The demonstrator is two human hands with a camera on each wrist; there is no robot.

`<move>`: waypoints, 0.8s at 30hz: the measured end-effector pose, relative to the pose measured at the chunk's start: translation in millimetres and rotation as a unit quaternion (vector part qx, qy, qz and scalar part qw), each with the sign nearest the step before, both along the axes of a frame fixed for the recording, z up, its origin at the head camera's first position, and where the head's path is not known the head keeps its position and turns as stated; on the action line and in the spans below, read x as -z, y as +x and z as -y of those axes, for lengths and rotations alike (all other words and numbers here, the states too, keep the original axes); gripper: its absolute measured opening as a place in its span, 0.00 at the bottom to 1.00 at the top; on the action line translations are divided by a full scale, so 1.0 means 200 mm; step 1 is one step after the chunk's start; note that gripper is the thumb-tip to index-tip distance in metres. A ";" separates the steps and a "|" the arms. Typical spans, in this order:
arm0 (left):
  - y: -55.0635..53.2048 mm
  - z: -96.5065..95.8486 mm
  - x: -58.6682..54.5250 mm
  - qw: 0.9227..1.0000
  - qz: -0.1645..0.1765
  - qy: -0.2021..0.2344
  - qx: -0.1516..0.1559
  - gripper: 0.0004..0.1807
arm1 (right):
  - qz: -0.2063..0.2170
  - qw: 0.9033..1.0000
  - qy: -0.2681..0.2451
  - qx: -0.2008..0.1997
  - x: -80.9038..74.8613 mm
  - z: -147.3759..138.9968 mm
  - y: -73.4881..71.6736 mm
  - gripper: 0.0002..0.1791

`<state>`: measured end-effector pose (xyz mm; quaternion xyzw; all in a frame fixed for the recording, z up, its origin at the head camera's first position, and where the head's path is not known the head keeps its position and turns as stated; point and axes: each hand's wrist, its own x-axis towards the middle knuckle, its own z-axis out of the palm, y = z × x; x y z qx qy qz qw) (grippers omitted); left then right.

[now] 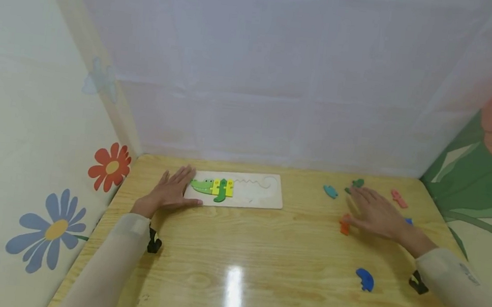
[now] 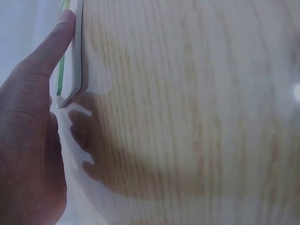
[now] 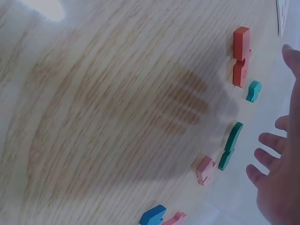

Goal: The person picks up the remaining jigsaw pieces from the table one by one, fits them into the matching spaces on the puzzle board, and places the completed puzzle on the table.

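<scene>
A pale wooden puzzle board (image 1: 259, 197) lies on the table with a green crocodile head (image 1: 202, 186), yellow pieces (image 1: 230, 188) and a green leg piece (image 1: 220, 196) set at its left part. Its right part shows a drawn curly outline. My left hand (image 1: 172, 190) rests at the board's left end, the straight thumb (image 2: 51, 44) along the near edge and the other fingers at the far left corner. My right hand (image 1: 378, 215) hovers with spread fingers over loose pieces, holding nothing. Around it lie an orange piece (image 1: 344, 227), a dark green piece (image 1: 358, 183) and a teal piece (image 1: 330, 192).
Right of my right hand lies a pink piece (image 1: 399, 199), with a partly hidden blue piece (image 1: 409, 221) close to the wrist. A dark blue curved piece (image 1: 365, 279) lies nearer the front. White cloth stands behind the wooden table (image 1: 263, 254), flower-printed cloth at both sides.
</scene>
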<state>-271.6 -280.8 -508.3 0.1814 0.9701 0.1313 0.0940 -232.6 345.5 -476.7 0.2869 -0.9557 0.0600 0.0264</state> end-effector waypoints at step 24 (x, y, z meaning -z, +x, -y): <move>-0.04 0.01 0.01 0.999 0.037 0.031 -0.016 0.67 | 0.058 0.996 -0.062 -0.007 0.09 -0.01 0.05 0.53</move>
